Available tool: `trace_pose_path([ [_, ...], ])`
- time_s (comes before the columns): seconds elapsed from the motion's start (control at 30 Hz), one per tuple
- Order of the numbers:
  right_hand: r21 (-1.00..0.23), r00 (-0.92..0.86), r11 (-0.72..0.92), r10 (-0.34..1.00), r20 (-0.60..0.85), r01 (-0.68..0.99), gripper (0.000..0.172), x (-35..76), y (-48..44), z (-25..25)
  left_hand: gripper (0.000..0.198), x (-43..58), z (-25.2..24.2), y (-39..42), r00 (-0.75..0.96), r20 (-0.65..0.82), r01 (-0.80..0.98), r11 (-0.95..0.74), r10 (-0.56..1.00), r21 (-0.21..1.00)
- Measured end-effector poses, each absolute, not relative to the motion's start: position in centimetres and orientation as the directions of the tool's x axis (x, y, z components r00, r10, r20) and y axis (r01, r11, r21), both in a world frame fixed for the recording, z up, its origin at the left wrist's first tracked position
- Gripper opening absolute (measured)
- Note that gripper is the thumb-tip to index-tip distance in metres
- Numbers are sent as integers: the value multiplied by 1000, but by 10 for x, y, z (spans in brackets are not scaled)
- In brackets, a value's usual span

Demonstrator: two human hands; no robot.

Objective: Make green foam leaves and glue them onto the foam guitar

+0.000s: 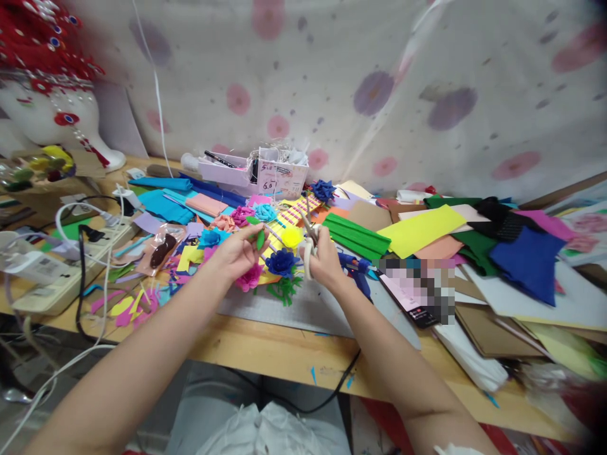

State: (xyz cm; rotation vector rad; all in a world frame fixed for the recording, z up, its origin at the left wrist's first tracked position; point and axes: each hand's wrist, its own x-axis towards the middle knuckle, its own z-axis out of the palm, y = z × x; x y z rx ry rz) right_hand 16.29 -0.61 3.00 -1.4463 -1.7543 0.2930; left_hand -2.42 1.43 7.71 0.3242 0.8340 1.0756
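Observation:
My left hand (237,251) is closed in a pinch on a small green felt piece (260,239) held upright above the table. My right hand (324,256) grips a pair of scissors (308,237) with pale handles, blades pointing up and slightly left, close to the green piece. Below and between my hands lie felt flowers: a blue one (281,261), a yellow one (291,237) and a pink one (250,279). A grey cutting mat (303,309) lies under them.
Sheets of coloured felt (422,230) cover the wooden table (284,351). A white box of supplies (279,174) stands at the back. A power strip with cables (66,278) sits at the left, a phone (417,294) at the right, and a white mannequin head (52,107) at the far left.

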Motion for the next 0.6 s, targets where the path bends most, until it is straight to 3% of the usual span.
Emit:
trace_pose_path([
  [0.17,-403,-113,393,817,566,827,21,155,-12,28,9,-9,81,3,266,-488,-743,499,831,445],
  [0.33,-326,-176,422,798,576,846,25,152,-7,36,8,4,78,-9,351,-571,-757,584,742,294],
  [0.6,-244,-246,464,764,597,852,25,155,-3,39,5,4,77,-11,389,-587,-732,625,710,270],
])
